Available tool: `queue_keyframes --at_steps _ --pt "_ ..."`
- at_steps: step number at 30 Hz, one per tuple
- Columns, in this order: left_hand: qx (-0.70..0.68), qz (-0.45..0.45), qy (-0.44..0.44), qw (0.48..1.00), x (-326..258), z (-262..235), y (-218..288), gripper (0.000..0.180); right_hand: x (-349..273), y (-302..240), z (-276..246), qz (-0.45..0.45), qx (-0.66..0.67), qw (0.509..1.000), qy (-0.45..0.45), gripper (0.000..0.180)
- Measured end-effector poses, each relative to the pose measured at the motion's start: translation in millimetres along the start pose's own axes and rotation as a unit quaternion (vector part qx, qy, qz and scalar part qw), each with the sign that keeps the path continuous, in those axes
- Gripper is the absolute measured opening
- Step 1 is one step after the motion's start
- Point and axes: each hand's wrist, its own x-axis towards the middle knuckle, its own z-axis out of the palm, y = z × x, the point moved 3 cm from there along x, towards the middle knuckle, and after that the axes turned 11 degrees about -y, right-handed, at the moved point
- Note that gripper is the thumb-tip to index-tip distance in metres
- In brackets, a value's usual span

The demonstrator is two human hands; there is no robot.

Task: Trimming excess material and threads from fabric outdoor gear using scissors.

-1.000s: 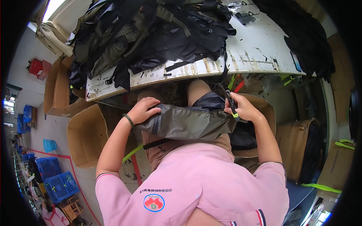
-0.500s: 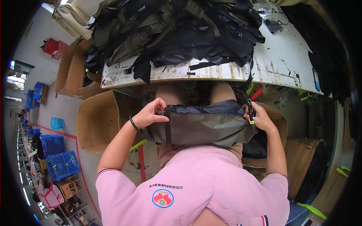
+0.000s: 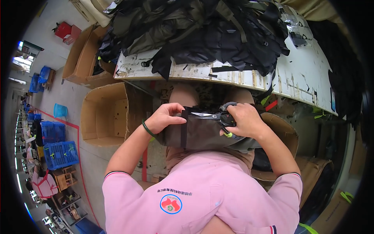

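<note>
An olive-grey fabric bag (image 3: 206, 136) with a black band (image 3: 184, 134) lies across my lap. My left hand (image 3: 165, 118) pinches the bag's upper edge beside that band, thumb against the cloth. In my right hand (image 3: 246, 121) is a pair of black-handled scissors (image 3: 212, 116). Their blades are slightly parted and point left, with the tips close to the band and my left fingers. Just under my right fingers sits a small black piece with a yellow-green end (image 3: 228, 134); whether I hold it too is unclear.
A white worktable (image 3: 300, 84) stands ahead, heaped with black and olive bags (image 3: 218, 39). Open cardboard boxes stand at left (image 3: 105, 115) and right (image 3: 278, 126). Blue crates (image 3: 61, 154) sit on the floor at far left, beyond a red line.
My right hand has moved left from the bag's right end to over its middle. The scissors now show with blades exposed. My left hand stays at the band.
</note>
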Motion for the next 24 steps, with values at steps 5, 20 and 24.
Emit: queue_keyframes --at_steps 5,20,24 --pt "-0.002 -0.019 -0.005 1.0 3 -2 -7 0.023 18 -9 7 -0.022 0.002 0.999 -0.038 0.053" --pt "-0.034 -0.018 -0.017 0.999 5 -1 -11 0.021 21 -14 6 -0.015 0.006 0.998 -0.06 0.055" --pt "-0.037 -0.019 -0.019 0.999 4 -3 -10 0.021 25 -18 5 -0.02 -0.005 0.998 -0.064 0.055"
